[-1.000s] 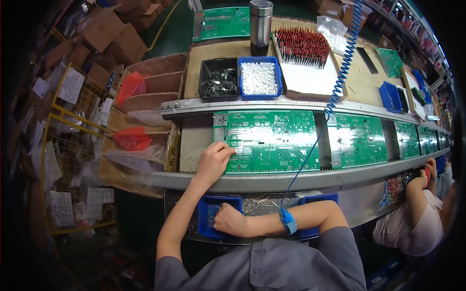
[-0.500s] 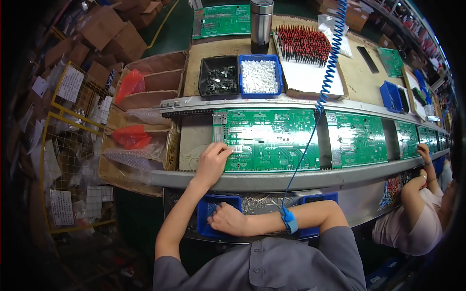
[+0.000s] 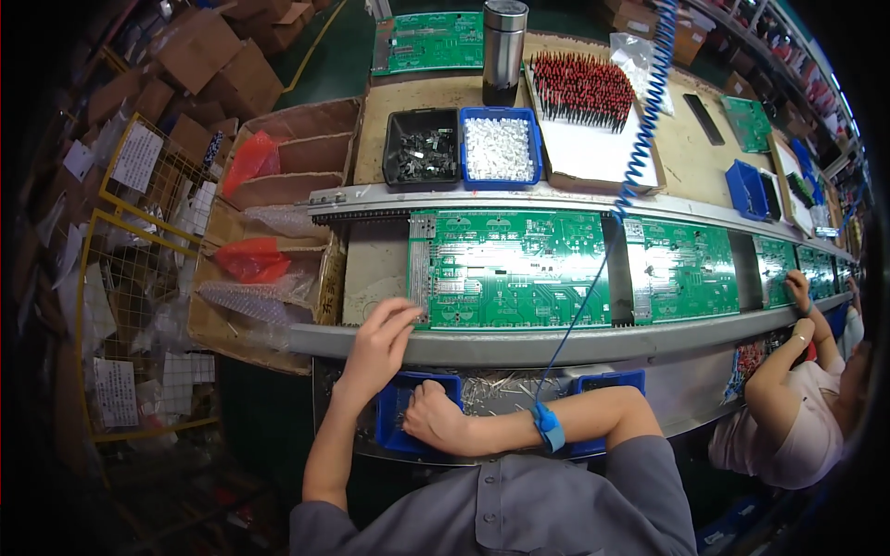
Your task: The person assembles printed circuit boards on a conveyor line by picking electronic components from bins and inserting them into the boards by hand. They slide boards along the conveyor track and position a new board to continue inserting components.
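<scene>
My left hand (image 3: 380,341) hovers by the lower left corner of a green circuit board (image 3: 519,269), over the rail's near edge. Its fingers are partly stretched and apart, and I see nothing in them. My right hand (image 3: 434,419) is curled closed over a blue bin (image 3: 393,435) in front of the rail. Whatever its fingers hold is hidden beneath the hand. Round the right wrist sits a blue wrist strap (image 3: 549,426), tied to a coiled blue cord (image 3: 640,157).
More green boards (image 3: 686,269) line the rail to the right, where a co-worker's hand (image 3: 797,289) reaches in. Beyond stand a black bin (image 3: 397,171), a blue bin of white connectors (image 3: 502,148), a steel flask (image 3: 503,56) and a tray of red-black parts (image 3: 603,162). Loose leads (image 3: 496,394) lie near me.
My left hand has drawn back from the board's left edge, moving down and left, and its fingers have spread. My right hand has shifted slightly within the bin area, still curled.
</scene>
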A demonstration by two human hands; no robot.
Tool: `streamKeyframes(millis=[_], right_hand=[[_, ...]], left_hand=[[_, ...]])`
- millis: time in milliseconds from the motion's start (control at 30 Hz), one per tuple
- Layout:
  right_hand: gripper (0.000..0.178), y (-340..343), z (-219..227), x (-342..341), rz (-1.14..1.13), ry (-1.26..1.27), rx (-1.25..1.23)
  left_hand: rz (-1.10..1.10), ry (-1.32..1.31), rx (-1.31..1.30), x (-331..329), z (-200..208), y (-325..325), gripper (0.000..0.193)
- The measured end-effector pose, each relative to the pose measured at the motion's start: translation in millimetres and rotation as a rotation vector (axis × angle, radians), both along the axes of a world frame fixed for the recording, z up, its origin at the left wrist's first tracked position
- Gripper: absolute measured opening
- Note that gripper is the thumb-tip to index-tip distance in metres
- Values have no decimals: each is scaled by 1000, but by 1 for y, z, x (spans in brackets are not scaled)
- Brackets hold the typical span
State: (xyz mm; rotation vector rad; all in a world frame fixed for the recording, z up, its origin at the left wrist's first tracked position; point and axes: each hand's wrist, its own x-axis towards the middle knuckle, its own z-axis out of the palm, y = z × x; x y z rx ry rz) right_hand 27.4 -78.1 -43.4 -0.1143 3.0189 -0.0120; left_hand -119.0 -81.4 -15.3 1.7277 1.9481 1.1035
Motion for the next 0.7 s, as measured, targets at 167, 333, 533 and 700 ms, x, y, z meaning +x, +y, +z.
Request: streamKeyframes(millis=[167,333,533,700], right_hand=[[18,-2,-9,-5,46,-28,46],[16,3,-9,-4,70,198,94],[16,3,-10,-1,171,117,-5],[17,4,-10,-2,248,67,-5]], left_hand=[[130,-91,-36,4,17,-43,17],[284,-161,-87,5,14,-83,16],[391,-263,-128,12,8,-109,17],[393,-314,-140,15,5,-114,16]])
